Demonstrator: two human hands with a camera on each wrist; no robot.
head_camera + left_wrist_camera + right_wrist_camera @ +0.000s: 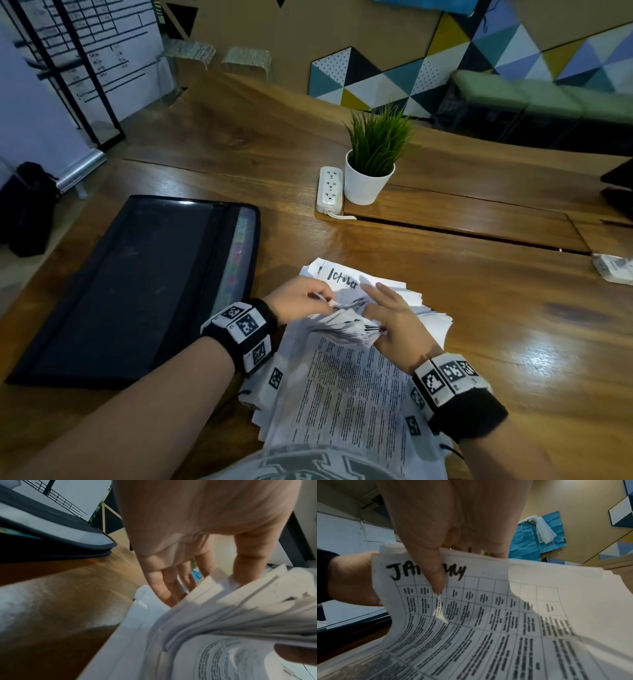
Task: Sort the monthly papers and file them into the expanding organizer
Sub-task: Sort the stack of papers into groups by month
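Seen from the head, both hands lift folded-back sheets of the paper stack (356, 383) beside the closed organizer (137, 287) on the table (479, 308); the left hand (180, 555) grips their edges, while the right hand (436, 536) pinches a January sheet (488, 615).

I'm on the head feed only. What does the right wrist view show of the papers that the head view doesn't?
Only the right wrist view: a gridded sheet headed January, the right hand's thumb over the middle of the word.
Only the head view: a sheet marked October, the black organizer lying closed to the left.
Both: the left hand and the right hand leafing through the paper stack.
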